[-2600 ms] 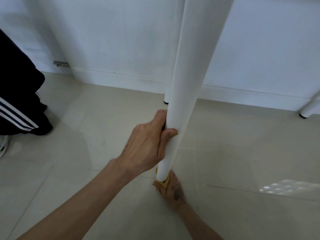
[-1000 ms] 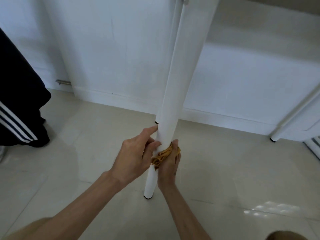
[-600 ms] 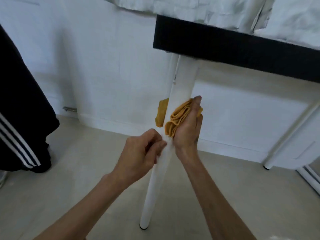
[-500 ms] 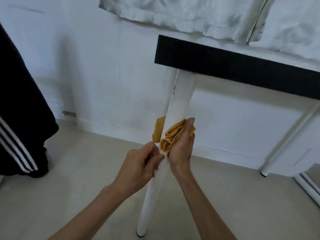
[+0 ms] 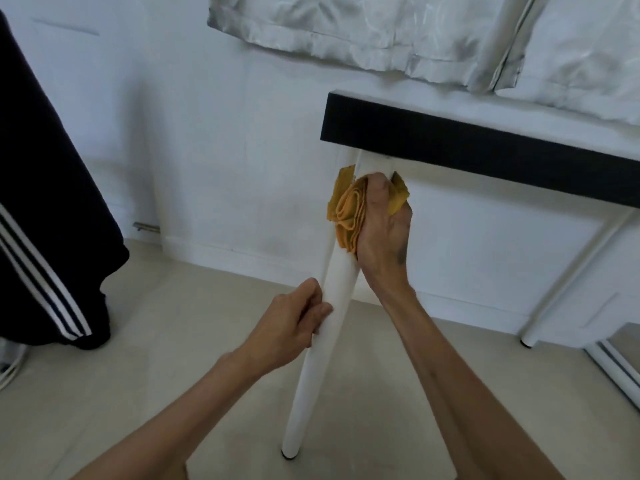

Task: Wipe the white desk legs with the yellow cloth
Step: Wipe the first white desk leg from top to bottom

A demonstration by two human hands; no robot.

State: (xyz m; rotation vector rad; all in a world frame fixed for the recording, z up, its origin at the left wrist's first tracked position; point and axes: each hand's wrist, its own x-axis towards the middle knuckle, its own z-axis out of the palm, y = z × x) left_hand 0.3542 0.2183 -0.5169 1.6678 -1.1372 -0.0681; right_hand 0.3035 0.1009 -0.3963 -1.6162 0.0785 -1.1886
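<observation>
I had my right hand (image 5: 379,233) clenched around the bunched yellow cloth (image 5: 349,211), pressing it round the near white desk leg (image 5: 322,341) just under the black edge of the counter (image 5: 485,150), so the folds hugged the tube. My left hand (image 5: 291,323) curled around the same leg lower down, probably to steady it against the rubbing. There was no container in view; a second leg (image 5: 568,282) stood well apart to the right, untouched.
</observation>
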